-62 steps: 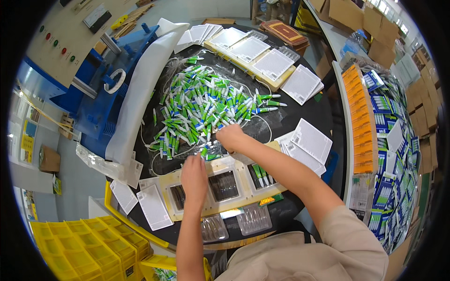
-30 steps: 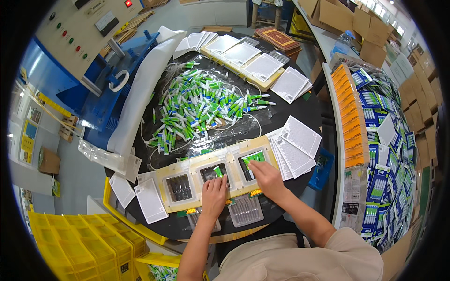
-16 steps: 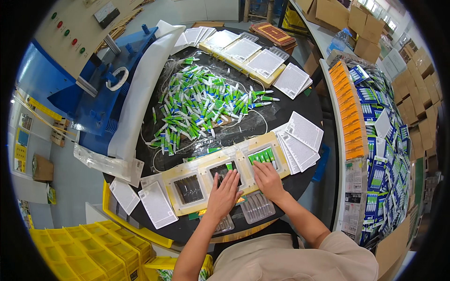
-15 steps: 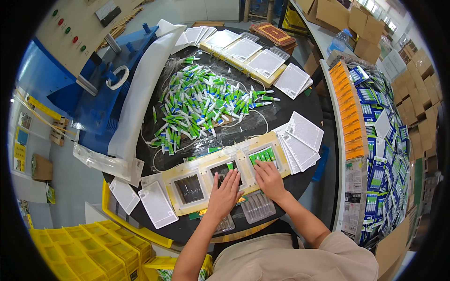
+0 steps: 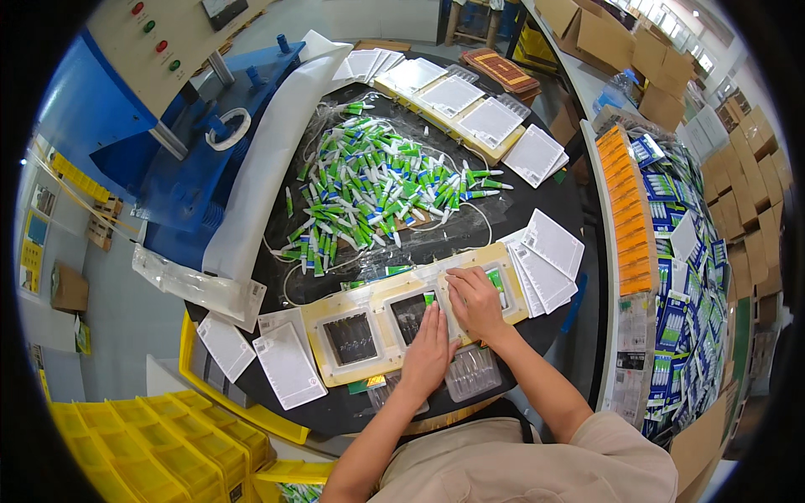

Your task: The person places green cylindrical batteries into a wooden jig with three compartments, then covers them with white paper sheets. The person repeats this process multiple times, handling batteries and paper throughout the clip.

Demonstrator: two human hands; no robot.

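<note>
Long yellow frame (image 5: pixel 383 366), three rectangular windows (image 5: pixel 350 337), on rounded black table (image 5: pixel 553 197). Left hand (image 5: pixel 429 348): flat, fingers together, tips at green tube (image 5: pixel 429 297), middle window. Right hand (image 5: pixel 476 303): curled, right window; pinch, cannot tell. Beyond: heaped slim green-white tubes (image 5: pixel 369 180).

Blue machine (image 5: pixel 180 197) sits upper left; beige panel (image 5: pixel 126 54) over it has red and green buttons. Yellow crates (image 5: pixel 142 444) lower left, brown carton (image 5: pixel 69 287) on floor above them. Blue-capped bottle (image 5: pixel 616 90) upper right, near open cardboard box (image 5: pixel 597 38).
</note>
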